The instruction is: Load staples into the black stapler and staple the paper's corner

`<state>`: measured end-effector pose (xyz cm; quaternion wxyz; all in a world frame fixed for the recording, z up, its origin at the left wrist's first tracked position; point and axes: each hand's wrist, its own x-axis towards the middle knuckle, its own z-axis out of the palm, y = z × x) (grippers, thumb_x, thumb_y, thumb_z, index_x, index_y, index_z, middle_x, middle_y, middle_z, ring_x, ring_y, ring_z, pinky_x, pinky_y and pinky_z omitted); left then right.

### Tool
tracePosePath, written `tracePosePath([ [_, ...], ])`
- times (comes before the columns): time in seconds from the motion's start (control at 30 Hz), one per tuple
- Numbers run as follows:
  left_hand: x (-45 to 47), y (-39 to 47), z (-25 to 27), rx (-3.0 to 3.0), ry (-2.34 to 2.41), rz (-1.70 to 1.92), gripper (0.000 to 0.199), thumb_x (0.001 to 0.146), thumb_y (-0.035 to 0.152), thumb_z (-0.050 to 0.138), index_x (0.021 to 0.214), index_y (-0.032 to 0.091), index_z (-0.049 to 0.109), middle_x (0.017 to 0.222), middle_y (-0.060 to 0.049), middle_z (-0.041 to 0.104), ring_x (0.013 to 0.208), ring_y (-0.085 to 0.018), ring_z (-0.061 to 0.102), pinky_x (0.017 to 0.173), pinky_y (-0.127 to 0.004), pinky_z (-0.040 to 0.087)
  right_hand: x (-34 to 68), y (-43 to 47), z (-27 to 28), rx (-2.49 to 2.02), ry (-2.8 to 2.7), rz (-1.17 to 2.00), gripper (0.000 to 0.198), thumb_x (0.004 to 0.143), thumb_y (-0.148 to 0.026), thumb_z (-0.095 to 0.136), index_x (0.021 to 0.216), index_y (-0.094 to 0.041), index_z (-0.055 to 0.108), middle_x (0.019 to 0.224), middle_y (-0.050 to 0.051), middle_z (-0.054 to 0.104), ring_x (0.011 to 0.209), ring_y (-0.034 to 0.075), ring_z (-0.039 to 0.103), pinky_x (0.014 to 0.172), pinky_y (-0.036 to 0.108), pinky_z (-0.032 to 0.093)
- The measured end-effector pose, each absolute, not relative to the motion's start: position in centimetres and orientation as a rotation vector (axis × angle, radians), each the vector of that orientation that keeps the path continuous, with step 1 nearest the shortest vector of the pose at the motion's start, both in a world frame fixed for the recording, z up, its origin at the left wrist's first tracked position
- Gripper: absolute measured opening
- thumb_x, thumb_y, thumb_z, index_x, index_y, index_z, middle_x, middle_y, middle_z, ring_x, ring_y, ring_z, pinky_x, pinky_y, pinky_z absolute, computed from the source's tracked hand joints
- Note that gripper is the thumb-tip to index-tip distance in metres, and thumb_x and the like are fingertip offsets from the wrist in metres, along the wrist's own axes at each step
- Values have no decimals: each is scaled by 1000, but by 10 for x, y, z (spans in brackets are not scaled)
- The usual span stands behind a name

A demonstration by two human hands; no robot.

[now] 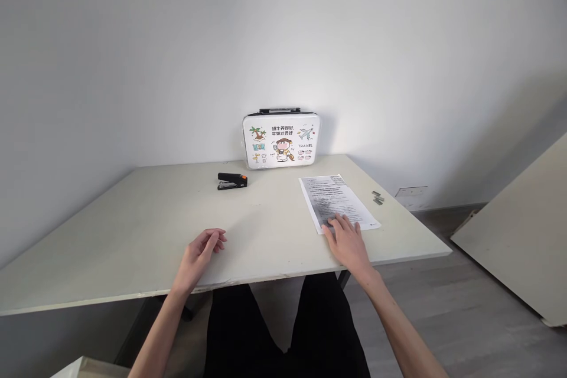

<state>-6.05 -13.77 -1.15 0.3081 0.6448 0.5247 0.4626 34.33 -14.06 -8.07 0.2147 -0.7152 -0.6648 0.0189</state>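
Observation:
Near the front edge of the table, my left hand (202, 255) rests on its side with the fingers loosely curled and slightly apart, holding nothing visible. My right hand (348, 243) lies palm down, fingers spread, across the lower edge of a printed sheet of paper (336, 196). It is not visible whether there is more than one sheet. A black stapler (233, 181) with an orange patch sits beyond my left hand, its front pointing left. Several small grey staple strips (378, 198) lie to the right of the paper.
A white carrying case (282, 142) with cartoon prints and a black handle stands upright against the wall at the table's back. The pale table (133, 236) ends close to my legs. A white panel (522, 236) stands on the floor at right, near a wall socket plate (411, 191).

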Motion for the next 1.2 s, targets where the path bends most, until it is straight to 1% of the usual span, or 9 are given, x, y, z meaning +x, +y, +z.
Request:
tracePosePath([
  [0.3,-62,-137,-17,1708,1343,1240,49,99,66,56,104,20,73,93,-7,73,81,-20,65,80,-33,55,311,-158,-72,-1987,-1889,58,60,111,-50,26,142,-15,64,166,16,45,159,39,31,127,65,24],
  [0.43,-66,-136,-21,1709,1358,1209,47,101,64,55,106,20,73,94,-6,73,82,-20,65,81,-33,54,295,-160,-71,-1931,-1897,41,57,112,-48,28,140,-15,65,163,16,49,158,38,34,127,64,25],
  [0.6,-69,-135,-25,1722,1340,1210,45,102,62,54,107,21,72,95,-6,73,83,-20,64,82,-33,53,261,-163,-67,-1842,-1935,14,49,111,-45,38,136,-15,68,160,18,52,155,40,39,124,65,29],
  [0.8,-67,-138,-21,1760,1357,1195,45,102,61,53,104,21,72,94,-6,73,83,-20,66,81,-32,55,217,-172,-60,-1754,-1983,0,49,111,-44,37,135,-16,69,158,19,55,153,41,41,123,67,32],
  [0.93,-66,-138,-20,1826,1428,1128,46,102,62,50,104,21,72,99,-7,76,92,-23,70,86,-35,56,195,-179,-52,-1726,-2011,14,49,111,-44,37,133,-15,70,156,20,57,152,42,43,122,68,33],
  [1.03,-65,-134,-26,1942,1483,1059,45,103,61,49,107,23,72,107,-8,77,95,-25,71,88,-38,58,177,-185,-44,-1689,-2044,60,49,111,-42,37,132,-14,72,155,21,57,150,42,46,121,65,37],
  [1.1,-65,-130,-30,2090,1476,1056,40,103,57,49,110,24,72,116,-8,75,105,-26,71,96,-43,57,165,-188,-39,-1646,-2053,104,49,111,-42,38,131,-14,73,153,21,59,148,41,49,120,62,40],
  [1.17,-64,-127,-34,2250,1468,1077,36,103,52,51,115,25,71,126,-9,73,122,-28,66,108,-48,53,153,-190,-36,-1606,-2050,137,49,111,-43,39,131,-15,74,150,21,61,146,41,52,118,60,43],
  [1.2,-64,-126,-36,2315,1477,1086,35,103,50,51,118,25,70,129,-9,72,127,-29,63,112,-51,51,147,-191,-35,-1589,-2049,147,49,111,-43,40,132,-15,74,150,21,62,144,41,53,116,60,45],
])
